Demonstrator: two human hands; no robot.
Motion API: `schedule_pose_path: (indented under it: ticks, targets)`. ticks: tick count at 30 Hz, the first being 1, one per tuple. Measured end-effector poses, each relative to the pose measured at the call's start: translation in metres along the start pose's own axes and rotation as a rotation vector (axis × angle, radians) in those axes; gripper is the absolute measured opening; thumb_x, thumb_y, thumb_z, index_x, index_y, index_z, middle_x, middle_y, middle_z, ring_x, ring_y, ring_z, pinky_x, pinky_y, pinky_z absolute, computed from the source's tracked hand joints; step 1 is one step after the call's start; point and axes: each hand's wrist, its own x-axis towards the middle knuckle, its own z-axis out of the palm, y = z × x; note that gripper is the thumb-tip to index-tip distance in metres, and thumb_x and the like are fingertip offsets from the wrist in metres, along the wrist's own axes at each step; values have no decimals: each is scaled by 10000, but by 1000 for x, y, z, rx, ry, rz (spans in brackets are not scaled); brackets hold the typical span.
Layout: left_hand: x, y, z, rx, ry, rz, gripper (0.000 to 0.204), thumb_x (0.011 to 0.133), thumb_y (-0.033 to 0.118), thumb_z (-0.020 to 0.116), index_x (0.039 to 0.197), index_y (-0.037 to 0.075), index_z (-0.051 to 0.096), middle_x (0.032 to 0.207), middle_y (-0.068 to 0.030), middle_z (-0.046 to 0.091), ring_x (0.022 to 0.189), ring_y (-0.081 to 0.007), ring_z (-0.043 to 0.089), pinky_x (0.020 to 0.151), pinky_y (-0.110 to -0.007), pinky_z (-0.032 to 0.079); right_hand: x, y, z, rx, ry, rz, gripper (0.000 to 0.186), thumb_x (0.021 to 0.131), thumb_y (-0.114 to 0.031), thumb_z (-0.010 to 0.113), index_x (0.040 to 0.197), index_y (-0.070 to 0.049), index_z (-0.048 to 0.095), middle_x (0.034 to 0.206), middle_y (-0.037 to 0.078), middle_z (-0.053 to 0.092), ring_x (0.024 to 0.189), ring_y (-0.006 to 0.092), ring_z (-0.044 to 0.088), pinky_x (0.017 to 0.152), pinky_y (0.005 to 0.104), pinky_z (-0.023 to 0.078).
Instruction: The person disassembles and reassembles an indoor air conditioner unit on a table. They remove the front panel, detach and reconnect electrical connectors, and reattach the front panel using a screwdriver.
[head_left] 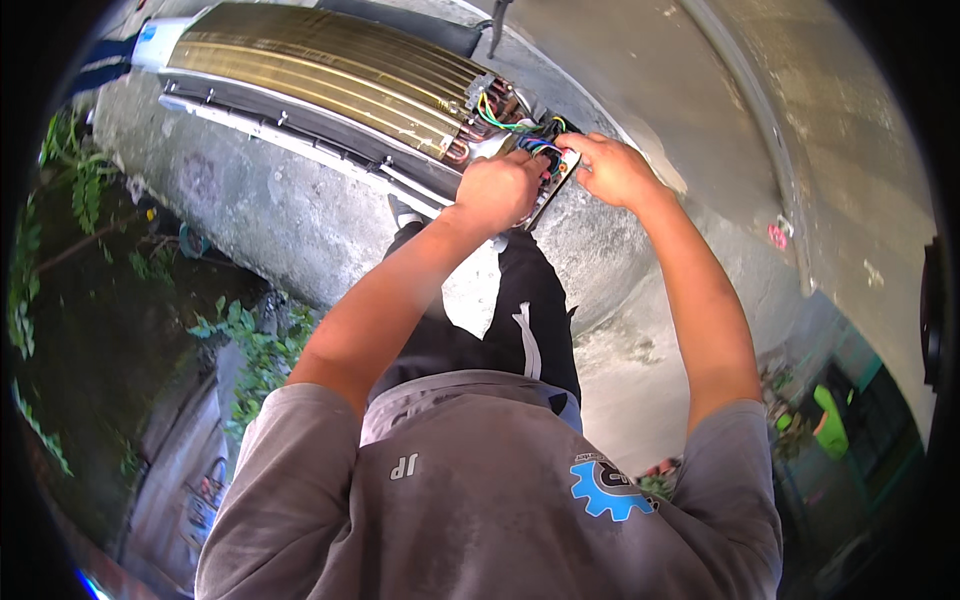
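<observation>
An opened air conditioner indoor unit (320,70) lies on the concrete, its finned coil and copper pipe bends bare. At its right end is a control box (563,186) with a bundle of coloured wires (540,146). My left hand (500,188) has its fingers curled down over the wires at the near left side of the box; whatever is under the fingertips is hidden. From the right, my right hand (612,170) has thumb and forefinger closed round the far edge of the box, close to the wires.
A wall (720,130) rises at the right. The concrete slab (230,190) drops at the left toward green plants (260,350) and dark ground. My legs (530,300) stand close to the unit. A blue-and-white object (155,45) sits at the unit's far left end.
</observation>
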Motion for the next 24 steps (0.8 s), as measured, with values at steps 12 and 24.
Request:
schedule_pose_path:
  ticks: [12, 24]
  targets:
    - [27, 30, -28, 185, -522, -201, 319, 992, 168, 587, 1251, 209, 769, 1242, -46, 766, 1179, -255, 758, 974, -439, 620, 35, -32, -3, -207, -181, 273, 410, 928, -443, 814, 1103, -72, 824, 1130, 187, 814, 1101, 379, 782, 945, 493, 627]
    - [23, 12, -33, 56, -424, -99, 274, 940, 196, 646, 1184, 189, 771, 1117, -72, 756, 1078, -311, 760, 894, -471, 621, 32, -38, -26, -190, -173, 241, 409, 806, -424, 787, 992, -62, 827, 972, 227, 802, 980, 410, 789, 888, 520, 623]
